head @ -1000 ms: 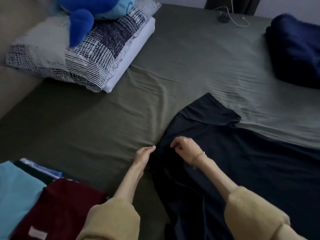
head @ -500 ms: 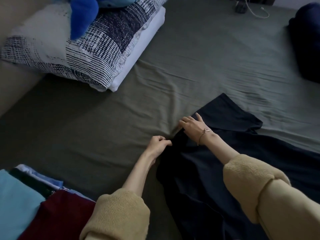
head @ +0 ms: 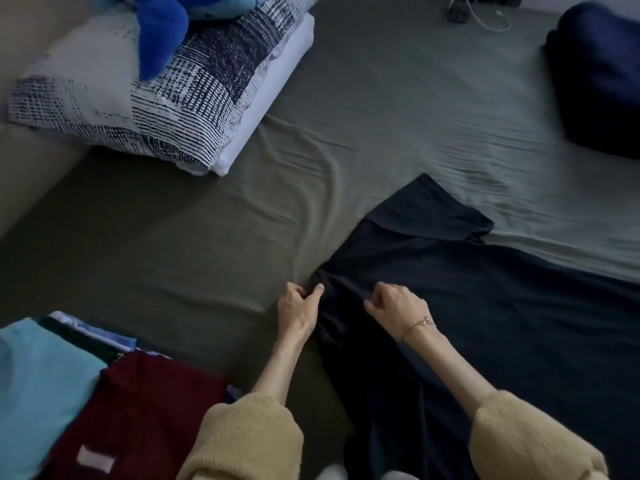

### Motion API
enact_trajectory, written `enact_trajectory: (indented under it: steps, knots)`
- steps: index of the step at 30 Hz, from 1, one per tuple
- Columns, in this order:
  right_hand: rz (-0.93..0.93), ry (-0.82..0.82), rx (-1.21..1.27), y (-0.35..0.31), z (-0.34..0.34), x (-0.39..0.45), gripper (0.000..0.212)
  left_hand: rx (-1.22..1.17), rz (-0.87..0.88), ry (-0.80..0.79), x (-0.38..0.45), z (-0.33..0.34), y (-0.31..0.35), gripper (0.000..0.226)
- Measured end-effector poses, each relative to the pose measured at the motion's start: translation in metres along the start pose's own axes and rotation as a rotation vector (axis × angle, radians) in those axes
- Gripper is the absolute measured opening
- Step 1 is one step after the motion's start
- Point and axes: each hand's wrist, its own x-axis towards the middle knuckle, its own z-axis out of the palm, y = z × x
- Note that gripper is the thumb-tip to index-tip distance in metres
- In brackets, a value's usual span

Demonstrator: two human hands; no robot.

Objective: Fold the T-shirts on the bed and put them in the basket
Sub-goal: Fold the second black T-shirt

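A dark navy T-shirt (head: 485, 306) lies spread on the olive-green bed sheet (head: 207, 254), one sleeve pointing up toward the middle of the bed. My left hand (head: 298, 308) pinches the shirt's left edge near the shoulder. A little to its right, my right hand (head: 394, 308), with a bracelet on the wrist, grips the fabric with curled fingers. No basket is in view.
A pile of shirts sits at the lower left: a maroon one (head: 138, 417) on top, a light blue one (head: 38, 386) beside it. Stacked pillows (head: 166, 109) with a blue plush toy (head: 162, 32) lie upper left. A dark blue blanket (head: 602, 74) and a cable (head: 485, 19) lie far right.
My right hand has come back from the sleeve area to the shoulder and curled onto the fabric. My left hand keeps its pinch on the edge. The view has shifted slightly.
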Motion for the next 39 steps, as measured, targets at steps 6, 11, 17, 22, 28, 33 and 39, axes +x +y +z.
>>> enact_trajectory:
  steps: [6, 11, 17, 22, 28, 33, 39]
  knots:
    - [0.173, -0.226, -0.032, 0.027, 0.012, -0.067, 0.035, 0.135, -0.063, -0.108, -0.057, -0.005, -0.017, 0.065]
    - [0.324, -0.224, 0.034, 0.041, 0.026, -0.117, 0.055, 0.009, -0.113, -0.199, -0.115, -0.003, -0.037, 0.091]
    - [0.286, -0.216, 0.504, 0.045, 0.055, -0.169, 0.031, 0.1, 0.0, -0.449, -0.178, 0.011, -0.096, 0.041]
    - [0.081, -0.314, 0.734, 0.029, 0.071, -0.204, 0.06, 0.052, -0.015, -0.331, -0.197, -0.016, -0.118, 0.006]
    - [-0.068, -0.448, 0.604, -0.008, 0.096, -0.225, 0.06, 0.317, -0.126, -0.53, -0.205, -0.08, -0.141, 0.021]
    - [0.005, -0.143, 0.46, -0.018, 0.112, -0.231, 0.032, 0.162, -0.137, -0.361, -0.198, -0.081, -0.149, 0.037]
    - [0.022, -0.346, 0.518, -0.01, 0.122, -0.24, 0.027, 0.077, -0.138, -0.303, -0.186, -0.045, -0.133, 0.083]
